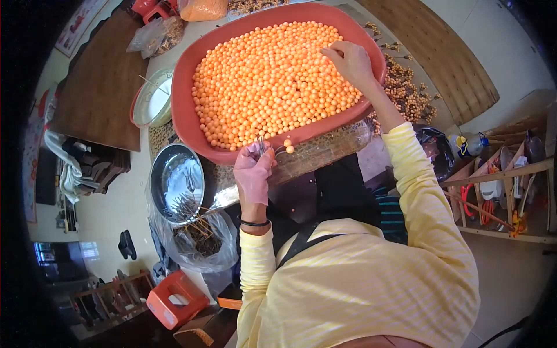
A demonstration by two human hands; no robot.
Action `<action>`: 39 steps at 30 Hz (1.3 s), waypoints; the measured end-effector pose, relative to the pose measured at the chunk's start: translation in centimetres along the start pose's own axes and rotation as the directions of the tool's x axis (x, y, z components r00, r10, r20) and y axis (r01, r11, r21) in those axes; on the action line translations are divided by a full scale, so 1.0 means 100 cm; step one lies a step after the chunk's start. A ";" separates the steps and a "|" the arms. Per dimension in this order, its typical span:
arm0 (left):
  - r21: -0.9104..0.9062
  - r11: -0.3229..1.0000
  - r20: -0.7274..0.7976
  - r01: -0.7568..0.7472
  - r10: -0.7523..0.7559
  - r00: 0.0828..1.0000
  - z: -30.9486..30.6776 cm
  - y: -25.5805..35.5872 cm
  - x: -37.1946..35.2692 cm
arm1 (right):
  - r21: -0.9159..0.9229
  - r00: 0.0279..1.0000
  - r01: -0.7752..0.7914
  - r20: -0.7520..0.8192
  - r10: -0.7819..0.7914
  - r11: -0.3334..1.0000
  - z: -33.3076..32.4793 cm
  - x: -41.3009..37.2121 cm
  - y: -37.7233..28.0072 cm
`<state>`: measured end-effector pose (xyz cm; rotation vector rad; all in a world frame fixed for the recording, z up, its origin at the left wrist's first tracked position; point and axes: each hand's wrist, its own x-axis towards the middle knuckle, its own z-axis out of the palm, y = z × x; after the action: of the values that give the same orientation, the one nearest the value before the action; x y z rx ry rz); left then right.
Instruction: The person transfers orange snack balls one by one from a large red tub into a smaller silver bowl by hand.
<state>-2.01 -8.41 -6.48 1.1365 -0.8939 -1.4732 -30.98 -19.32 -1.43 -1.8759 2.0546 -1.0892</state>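
A large red tray (184, 81) holds a heap of small orange beads (272, 81). My right hand (350, 62) rests on the beads at the tray's far right side, fingers pinched down into them. At the tray's near rim, my left hand (253, 173) is closed around a thin bundle of wire stems (262, 142). Two orange beads (288, 146) sit just to the right of the stem tips. I cannot tell whether the right fingers hold a bead.
A metal bowl (177, 182) with wire stems sits left of my left hand, above a plastic bag (203, 240) of stems. A white basin (152, 98) lies left of the tray. Finished beaded sprigs (409, 93) pile at right. There is also an orange stool (174, 298) and a wooden rack (505, 191).
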 end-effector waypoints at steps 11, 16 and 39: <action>-0.070 0.997 -0.017 -0.018 0.016 1.000 0.000 0.000 -0.001 | 0.174 0.973 0.192 -0.164 -0.164 0.966 0.020 0.007 0.026; -0.059 0.998 -0.024 -0.014 0.013 1.000 0.002 0.000 -0.001 | -0.019 0.964 0.263 -0.039 -0.264 0.964 0.030 -0.001 0.013; -0.023 1.000 0.018 -0.017 0.018 1.000 0.022 0.003 -0.006 | 0.819 0.969 -0.185 0.244 -0.039 0.543 0.027 -0.114 -0.063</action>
<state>-4.05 -7.98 -5.43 1.0973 -0.8951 -1.4781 -22.11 -9.71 -3.63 -1.2852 1.0855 -1.3931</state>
